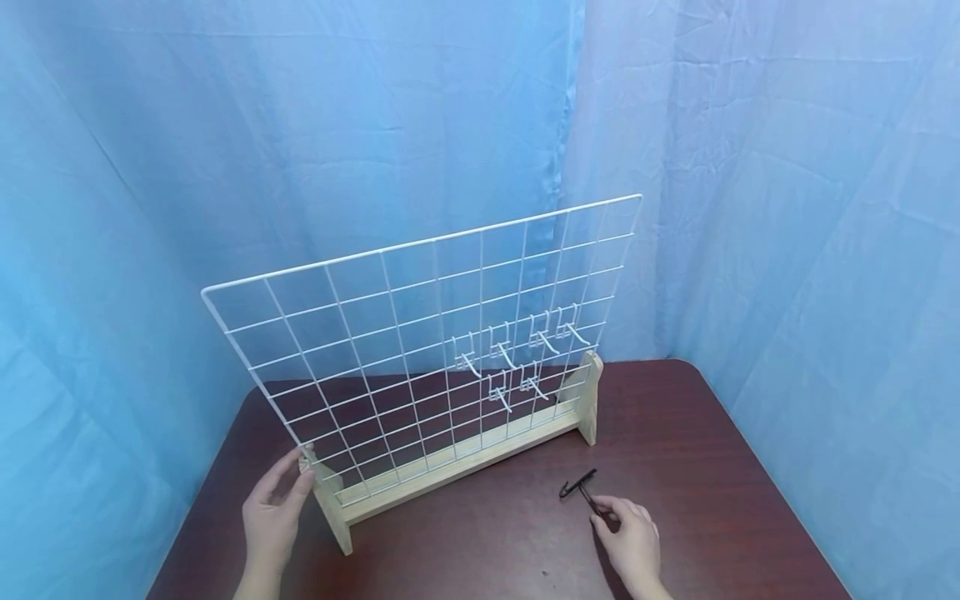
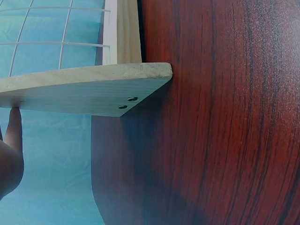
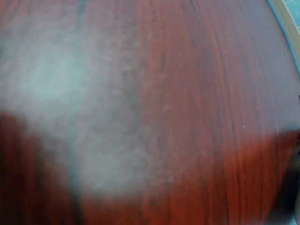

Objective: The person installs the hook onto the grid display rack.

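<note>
A white wire grid panel (image 1: 405, 308) stands tilted in a pale wooden stand (image 1: 465, 450). Several white prong hooks (image 1: 501, 354) hang on the right half of the grid. My left hand (image 1: 273, 508) grips the top of the stand's left end board, thumb and fingers at its edge. In the left wrist view, a finger (image 2: 15, 129) touches that end board (image 2: 79, 91) on its outer face. Right of the stand's front, my right hand (image 1: 632, 540) pinches the stem of a black hook (image 1: 579, 483) with a crossbar, held in front of the grid.
The dark red-brown wood table (image 1: 712, 475) has rounded far corners. Blue curtains (image 1: 337, 125) surround it at the back and both sides. A small dark speck (image 1: 544, 572) lies near the table's front. Bare tabletop (image 3: 187, 93) fills most of the right wrist view.
</note>
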{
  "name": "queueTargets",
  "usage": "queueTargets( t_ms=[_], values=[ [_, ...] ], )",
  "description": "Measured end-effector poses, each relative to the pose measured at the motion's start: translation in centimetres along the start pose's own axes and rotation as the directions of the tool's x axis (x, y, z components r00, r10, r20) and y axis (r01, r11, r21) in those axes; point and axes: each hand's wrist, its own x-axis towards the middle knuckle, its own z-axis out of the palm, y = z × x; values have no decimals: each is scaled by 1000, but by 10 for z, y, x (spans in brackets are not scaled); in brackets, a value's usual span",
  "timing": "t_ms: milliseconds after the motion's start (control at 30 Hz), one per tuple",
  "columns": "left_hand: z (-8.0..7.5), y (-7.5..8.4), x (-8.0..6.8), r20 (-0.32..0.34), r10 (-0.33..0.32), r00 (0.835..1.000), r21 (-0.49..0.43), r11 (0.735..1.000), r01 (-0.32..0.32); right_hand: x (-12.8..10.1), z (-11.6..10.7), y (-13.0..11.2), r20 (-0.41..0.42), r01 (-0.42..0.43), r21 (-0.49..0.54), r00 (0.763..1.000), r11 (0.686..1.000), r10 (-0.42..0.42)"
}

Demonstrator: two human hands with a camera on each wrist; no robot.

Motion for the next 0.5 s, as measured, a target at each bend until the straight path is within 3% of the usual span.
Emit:
queueTargets(
  t_ms=[300,500],
  values=[
    [0,0,0,0,-10,1000,15,1000,10,-8,-3,0,-36,0,-82,999,997,-3],
    [0,0,0,-4,-19,1000,35,999,19,-6,1,-1,-84,-22,-80,996,997,15]
  ],
)
